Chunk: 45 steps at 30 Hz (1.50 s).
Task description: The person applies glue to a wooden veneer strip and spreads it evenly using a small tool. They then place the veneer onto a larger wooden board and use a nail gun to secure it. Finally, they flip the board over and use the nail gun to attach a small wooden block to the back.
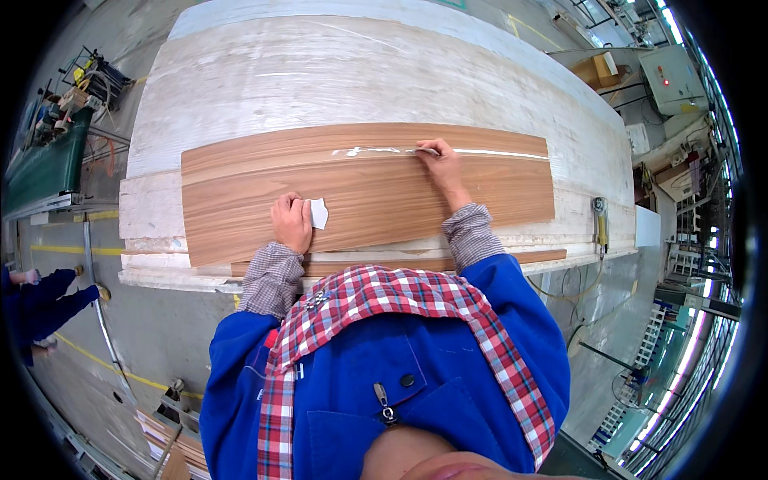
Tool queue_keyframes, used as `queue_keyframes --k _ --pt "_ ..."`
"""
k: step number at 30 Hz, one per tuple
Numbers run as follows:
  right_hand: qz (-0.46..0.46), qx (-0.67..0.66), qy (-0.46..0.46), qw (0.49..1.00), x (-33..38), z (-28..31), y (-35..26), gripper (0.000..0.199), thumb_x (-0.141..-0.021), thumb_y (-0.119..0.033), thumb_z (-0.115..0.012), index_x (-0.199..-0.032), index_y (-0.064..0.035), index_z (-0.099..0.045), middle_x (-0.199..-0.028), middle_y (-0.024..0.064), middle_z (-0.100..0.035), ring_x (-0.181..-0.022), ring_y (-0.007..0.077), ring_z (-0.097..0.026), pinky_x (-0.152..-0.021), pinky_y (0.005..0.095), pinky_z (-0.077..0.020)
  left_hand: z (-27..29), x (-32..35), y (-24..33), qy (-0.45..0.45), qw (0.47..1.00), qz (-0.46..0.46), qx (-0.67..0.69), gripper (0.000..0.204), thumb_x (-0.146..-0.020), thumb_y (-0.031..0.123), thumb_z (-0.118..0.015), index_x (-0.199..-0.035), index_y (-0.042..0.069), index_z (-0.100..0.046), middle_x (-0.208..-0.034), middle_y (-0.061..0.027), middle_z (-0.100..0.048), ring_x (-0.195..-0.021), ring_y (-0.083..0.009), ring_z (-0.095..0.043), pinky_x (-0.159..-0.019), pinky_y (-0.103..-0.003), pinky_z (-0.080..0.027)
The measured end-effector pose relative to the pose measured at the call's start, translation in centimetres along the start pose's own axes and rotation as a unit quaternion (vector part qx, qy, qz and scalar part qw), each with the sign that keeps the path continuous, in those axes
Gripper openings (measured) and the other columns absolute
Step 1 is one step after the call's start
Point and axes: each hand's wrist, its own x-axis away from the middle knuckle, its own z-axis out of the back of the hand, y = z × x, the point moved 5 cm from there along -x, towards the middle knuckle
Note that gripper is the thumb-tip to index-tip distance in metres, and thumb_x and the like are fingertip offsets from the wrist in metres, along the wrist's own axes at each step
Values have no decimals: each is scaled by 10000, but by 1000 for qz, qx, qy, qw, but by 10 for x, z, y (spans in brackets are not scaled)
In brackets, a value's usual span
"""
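Observation:
A long brown wood-grain panel (360,184) lies across the workbench in front of me. My left hand (293,222) rests on its left half, fingers closed at the edge of a small white flat piece (319,214) with an irregular outline. My right hand (442,166) is near the panel's far edge, fingers pinched around something thin and dark that I cannot make out. A straight white line (504,154) runs along the panel to the right of that hand. Left of it, a ragged white smear (366,150) lies on the wood.
The pale, stained workbench (280,80) extends beyond the panel. A narrow brown strip (384,264) lies along its near edge. At the right end sits a yellow-bodied hand tool (600,224) with a hose. Another person's legs (56,304) show at far left, near a green-covered table (52,160).

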Motion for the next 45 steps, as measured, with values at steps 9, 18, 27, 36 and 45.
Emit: queue_keyframes --k 9,18,27,36,45 --pt "-18 70 -12 997 -5 47 17 119 -773 -53 -693 -870 -24 -630 -783 33 -669 -723 67 -603 -635 215 -482 1 -1 -1 -6 1000 -6 -17 135 -854 151 -547 -773 44 -556 -909 -94 -531 -854 -280 -489 -737 -402 -376" --pt "-5 91 -94 991 -14 37 3 76 -775 17 -668 -818 -12 -613 -829 49 -685 -774 84 -611 -692 223 -495 0 0 -2 -8 999 0 -36 129 -850 150 -547 -777 43 -555 -902 -90 -531 -837 -278 -483 -723 -398 -366" --pt "52 147 -95 983 -9 28 -4 119 -760 -4 -688 -734 15 -574 -835 96 -693 -803 141 -655 -689 261 -522 4 -1 1 -6 1000 5 -28 118 -840 133 -548 -777 33 -552 -896 -111 -536 -839 -296 -486 -734 -405 -374" --pt "126 193 -46 972 -6 16 -17 122 -735 -40 -699 -697 -31 -583 -812 70 -696 -759 173 -651 -723 280 -469 2 0 -2 7 1000 -5 -28 117 -835 143 -563 -773 44 -551 -898 -89 -524 -825 -281 -479 -719 -397 -366" --pt "147 241 -68 957 -12 -2 -27 84 -699 -115 -728 -719 -96 -648 -711 44 -598 -742 232 -517 -717 332 -396 4 1 -1 -1 1000 0 -23 115 -836 140 -562 -777 42 -555 -902 -94 -528 -842 -284 -487 -725 -402 -371"
